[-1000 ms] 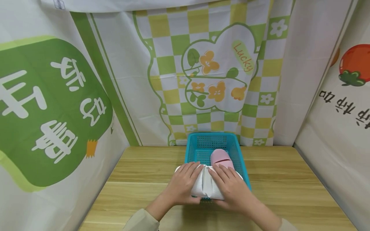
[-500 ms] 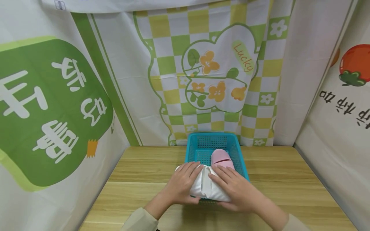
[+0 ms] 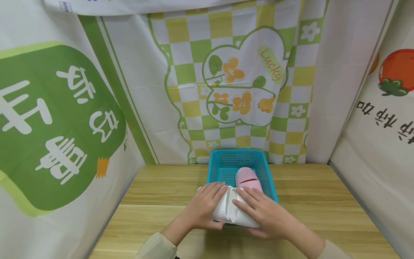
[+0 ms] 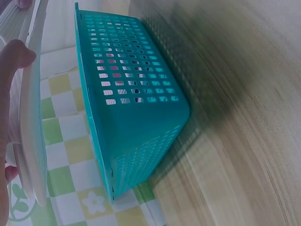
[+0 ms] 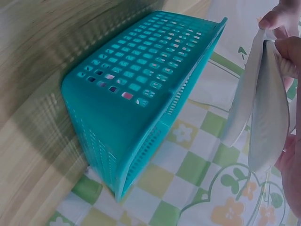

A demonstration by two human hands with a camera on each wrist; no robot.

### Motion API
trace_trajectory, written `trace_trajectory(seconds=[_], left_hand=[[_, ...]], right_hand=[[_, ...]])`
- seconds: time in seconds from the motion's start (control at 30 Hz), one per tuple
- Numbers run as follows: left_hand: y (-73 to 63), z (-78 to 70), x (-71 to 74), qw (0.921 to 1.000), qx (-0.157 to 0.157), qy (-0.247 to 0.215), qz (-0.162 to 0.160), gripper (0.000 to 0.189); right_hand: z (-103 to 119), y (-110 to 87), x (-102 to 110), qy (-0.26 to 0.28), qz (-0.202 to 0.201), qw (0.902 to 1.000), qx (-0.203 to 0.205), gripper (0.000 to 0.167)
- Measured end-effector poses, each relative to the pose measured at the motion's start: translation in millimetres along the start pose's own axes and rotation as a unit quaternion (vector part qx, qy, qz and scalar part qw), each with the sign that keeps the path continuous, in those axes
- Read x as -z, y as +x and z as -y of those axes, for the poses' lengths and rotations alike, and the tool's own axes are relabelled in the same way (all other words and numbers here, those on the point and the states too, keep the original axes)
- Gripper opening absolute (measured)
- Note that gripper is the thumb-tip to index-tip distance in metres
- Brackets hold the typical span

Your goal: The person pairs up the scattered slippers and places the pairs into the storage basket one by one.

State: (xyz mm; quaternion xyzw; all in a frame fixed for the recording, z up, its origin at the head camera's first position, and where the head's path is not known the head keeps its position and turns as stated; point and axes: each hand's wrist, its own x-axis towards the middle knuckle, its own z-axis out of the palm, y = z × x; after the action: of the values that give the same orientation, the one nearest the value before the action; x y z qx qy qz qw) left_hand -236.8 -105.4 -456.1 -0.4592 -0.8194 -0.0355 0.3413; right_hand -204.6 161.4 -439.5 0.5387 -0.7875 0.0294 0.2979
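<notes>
A pair of white ribbed slippers (image 3: 247, 219) is held over the near end of a teal basket (image 3: 271, 180). From the left side my left hand (image 3: 203, 208) grips them, fingers over the top and thumb below. My right hand (image 3: 263, 212) holds the other side the same way. Pale, smooth undersides of the slippers (image 5: 268, 113) show in the right wrist view, lying close together and spread at the lower end. They hang apart from the basket's rim (image 4: 87, 94) in the left wrist view. Inside the basket lies a pink slipper (image 3: 246, 175), its near part hidden behind the white pair.
The basket stands on a wood-grain table (image 3: 161, 187), near its back edge. Behind it hangs a checked green and yellow cloth (image 3: 187, 82). Printed white cloths close off the left and right sides.
My right hand has shifted slightly right and toward me, uncovering more of the white slippers, whose right end tilts lower. My left hand is nearly still; the basket has not moved.
</notes>
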Motion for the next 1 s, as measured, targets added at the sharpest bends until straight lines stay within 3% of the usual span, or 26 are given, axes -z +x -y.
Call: trace_trajectory(seconds=[0.13,0.4,1.0], left_hand=[[-0.1,-0.1,-0.2,1.0,-0.001,0.0,0.004,0.104],[-0.2,-0.4,-0.6,1.0,0.001,-0.002,0.005,0.104],[-2.7,-0.7,-3.7,1.0,-0.003,0.005,0.007,0.106]], right_hand=[[-0.3,0.2,-1.7,-0.004,-0.007,0.9999,0.009,0.07],[0.7,1.5,-3.2,-0.016,-0.016,0.9997,0.01,0.088],[2.9,3.0,-5.0,-0.024,-0.023,0.9994,0.006,0.087]])
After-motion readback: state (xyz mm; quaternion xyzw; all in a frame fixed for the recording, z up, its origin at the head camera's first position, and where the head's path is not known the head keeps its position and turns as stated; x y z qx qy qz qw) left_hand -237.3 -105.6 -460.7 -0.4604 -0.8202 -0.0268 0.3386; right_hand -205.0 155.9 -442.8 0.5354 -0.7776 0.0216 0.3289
